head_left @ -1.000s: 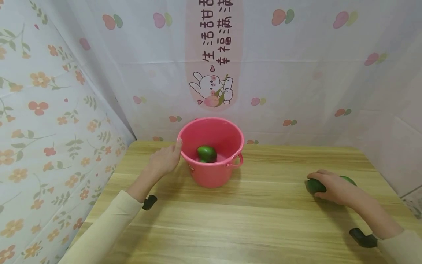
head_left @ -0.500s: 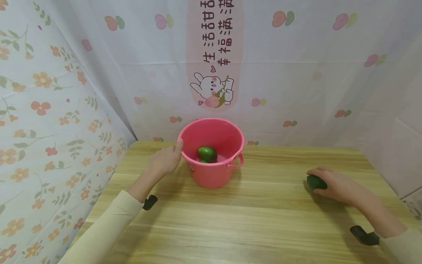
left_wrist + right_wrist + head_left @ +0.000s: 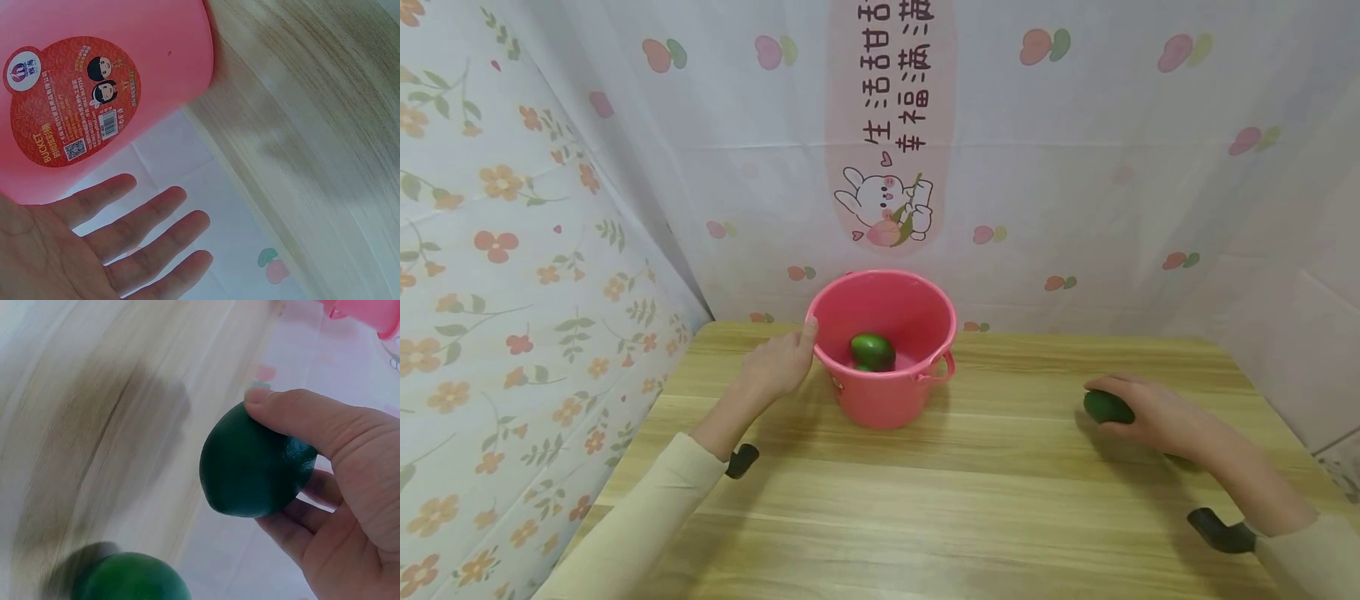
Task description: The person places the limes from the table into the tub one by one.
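My right hand (image 3: pixel 1161 417) grasps a glossy dark-green oval fruit (image 3: pixel 1108 407), well right of the round pink plastic bucket (image 3: pixel 883 398); my left hand (image 3: pixel 778 365), fingers (image 3: pixel 134 225) straight, touches it.

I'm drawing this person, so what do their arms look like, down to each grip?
The left sleeve and right sleeve are plain, pale cream. A bent dark piece shows at the left wrist, and a second piece at the right. The left grip and right grip are bare, with no gloves or rings showing.

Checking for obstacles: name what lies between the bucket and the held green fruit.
The head view shows only bare wooden table between the bucket and that green fruit.
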`<state>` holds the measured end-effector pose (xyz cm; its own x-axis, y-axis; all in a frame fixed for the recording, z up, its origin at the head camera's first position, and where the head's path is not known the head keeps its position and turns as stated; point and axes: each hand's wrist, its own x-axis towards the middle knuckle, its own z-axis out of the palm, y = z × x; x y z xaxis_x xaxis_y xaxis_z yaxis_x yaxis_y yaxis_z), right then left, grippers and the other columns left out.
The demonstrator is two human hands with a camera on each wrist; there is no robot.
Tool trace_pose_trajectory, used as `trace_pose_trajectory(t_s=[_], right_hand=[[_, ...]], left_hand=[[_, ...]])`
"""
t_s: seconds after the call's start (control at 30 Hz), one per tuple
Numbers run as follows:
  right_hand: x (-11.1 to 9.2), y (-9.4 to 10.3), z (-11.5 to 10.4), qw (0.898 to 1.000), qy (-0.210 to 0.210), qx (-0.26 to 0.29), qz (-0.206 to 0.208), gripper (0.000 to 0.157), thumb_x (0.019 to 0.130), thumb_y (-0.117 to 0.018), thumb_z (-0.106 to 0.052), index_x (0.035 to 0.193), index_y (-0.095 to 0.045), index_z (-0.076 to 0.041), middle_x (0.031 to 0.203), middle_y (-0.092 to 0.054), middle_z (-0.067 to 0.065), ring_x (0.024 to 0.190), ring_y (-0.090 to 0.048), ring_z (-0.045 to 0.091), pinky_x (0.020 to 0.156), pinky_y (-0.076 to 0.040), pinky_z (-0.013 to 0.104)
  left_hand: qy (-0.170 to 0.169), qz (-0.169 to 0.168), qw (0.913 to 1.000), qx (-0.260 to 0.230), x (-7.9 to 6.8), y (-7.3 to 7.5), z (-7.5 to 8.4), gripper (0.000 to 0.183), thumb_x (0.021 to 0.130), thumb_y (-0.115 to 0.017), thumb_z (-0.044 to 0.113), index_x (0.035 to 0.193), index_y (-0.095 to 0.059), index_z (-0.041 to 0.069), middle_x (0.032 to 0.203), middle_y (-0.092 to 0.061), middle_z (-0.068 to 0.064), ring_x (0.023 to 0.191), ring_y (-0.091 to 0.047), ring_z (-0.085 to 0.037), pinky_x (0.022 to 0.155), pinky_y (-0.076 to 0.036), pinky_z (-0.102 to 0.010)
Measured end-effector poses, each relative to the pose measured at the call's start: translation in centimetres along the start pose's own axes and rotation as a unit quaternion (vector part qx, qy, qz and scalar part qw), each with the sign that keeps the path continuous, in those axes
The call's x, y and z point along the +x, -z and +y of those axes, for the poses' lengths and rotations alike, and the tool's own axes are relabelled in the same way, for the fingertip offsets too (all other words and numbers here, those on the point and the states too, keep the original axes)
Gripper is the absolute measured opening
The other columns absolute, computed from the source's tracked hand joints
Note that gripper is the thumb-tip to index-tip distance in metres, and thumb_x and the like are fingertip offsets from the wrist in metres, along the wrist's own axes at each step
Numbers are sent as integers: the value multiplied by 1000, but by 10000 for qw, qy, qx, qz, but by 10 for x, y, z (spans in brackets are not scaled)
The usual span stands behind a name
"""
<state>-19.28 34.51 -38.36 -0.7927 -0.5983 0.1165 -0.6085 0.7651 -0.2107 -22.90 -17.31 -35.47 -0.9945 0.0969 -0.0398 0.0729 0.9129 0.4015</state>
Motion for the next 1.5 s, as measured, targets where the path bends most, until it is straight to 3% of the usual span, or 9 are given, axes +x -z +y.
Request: trace_pose_trajectory(t_s=[0.67, 0.93, 1.17, 1.37, 1.5], right_hand=[[24, -1, -17, 9975, 299, 125, 626, 57, 77, -78, -23, 126, -55, -4, 121, -56, 12, 107, -53, 32, 81, -45, 48], [40, 0, -25, 9947, 576, 185, 829, 57, 77, -79, -24, 125, -55, -5, 118, -57, 8, 100, -57, 23, 73, -49, 39], [48, 4, -35, 9936, 562, 388, 900, 57, 78, -78, -25, 126, -55, -4, 120, -57, 6, 101, -56, 21, 76, -48, 40], [56, 3, -39, 9888, 738, 513, 1189, 58, 75, -80, -21, 126, -55, -6, 115, -59, 2, 91, -58, 12, 70, -50, 33], [61, 4, -42, 9843, 917, 549, 1402, 61, 73, -81, -20, 127, -55, -9, 116, -59, -1, 94, -57, 9, 71, -50, 30]], left_hand=[[-14, 55, 10000, -22, 0, -2, -1, 81, 94, -2, 61, 136, -49, 10, 126, -54, -15, 107, -53, -40, 83, -38, -60], [-35, 98, 9999, -45, 0, -3, -1, 81, 94, -3, 61, 135, -50, 10, 124, -55, -14, 106, -53, -39, 83, -38, -60], [-7, 108, 9999, -85, -1, -2, -1, 81, 94, -3, 61, 133, -52, 9, 122, -57, -14, 105, -54, -39, 82, -38, -60], [-17, 124, 9999, -13, -1, -1, -1, 82, 94, -2, 60, 129, -55, 8, 114, -59, -15, 99, -56, -37, 77, -41, -58], [32, 81, 9999, -51, -1, -1, 0, 82, 94, -2, 61, 131, -53, 9, 115, -59, -14, 99, -56, -37, 77, -40, -58]])
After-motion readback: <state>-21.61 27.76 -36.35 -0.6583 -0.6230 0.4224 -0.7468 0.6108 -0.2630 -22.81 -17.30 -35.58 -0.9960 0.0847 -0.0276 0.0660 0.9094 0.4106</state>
